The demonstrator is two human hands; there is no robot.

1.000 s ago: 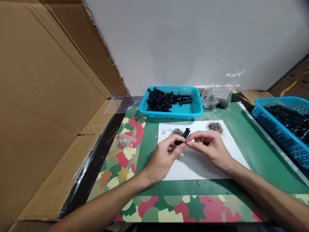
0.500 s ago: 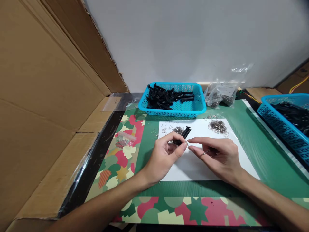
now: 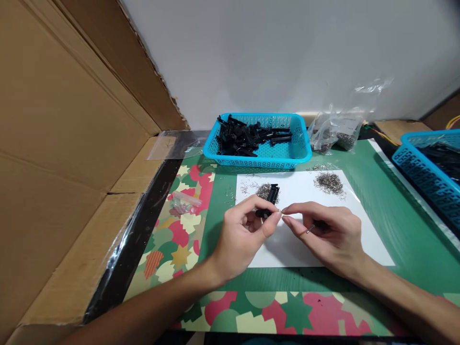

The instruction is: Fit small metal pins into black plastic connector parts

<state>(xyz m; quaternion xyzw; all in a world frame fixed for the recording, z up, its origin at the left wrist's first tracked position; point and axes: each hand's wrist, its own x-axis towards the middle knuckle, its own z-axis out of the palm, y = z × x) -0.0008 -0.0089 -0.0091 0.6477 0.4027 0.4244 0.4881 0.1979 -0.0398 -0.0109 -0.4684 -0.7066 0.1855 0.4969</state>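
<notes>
Nearest are two bare hands over a table whose green covering (image 3: 280, 280) has a patterned border (image 3: 251, 311) along its near and left sides. The left hand (image 3: 239, 232) holds one black plastic piece (image 3: 271, 196), tilted, with two parallel bars showing; its thumb and index finger are pinched together at the near end. The right hand (image 3: 332, 235) has one thin metal rod (image 3: 310, 229) in its curled fingers, while its thumb and index tips stand narrowly apart, just beside the left fingertips. A tiny light bit shows there, too small to identify.

Beneath the hands lies one white sheet (image 3: 298, 191) with two piles of tiny metal parts, a left pile (image 3: 264, 191) behind the black piece and a right pile (image 3: 329, 183); the parts are too many to count. One small clear bag (image 3: 187, 202) rests on the left border.

Farther back are two blue baskets, a middle basket (image 3: 266, 164) and a right basket (image 3: 424, 165), both containing uncounted black pieces. Between them sit clear bags (image 3: 338, 132) of metal parts, apparently two. One flat clear bag (image 3: 168, 146) lies left of the middle basket.
</notes>
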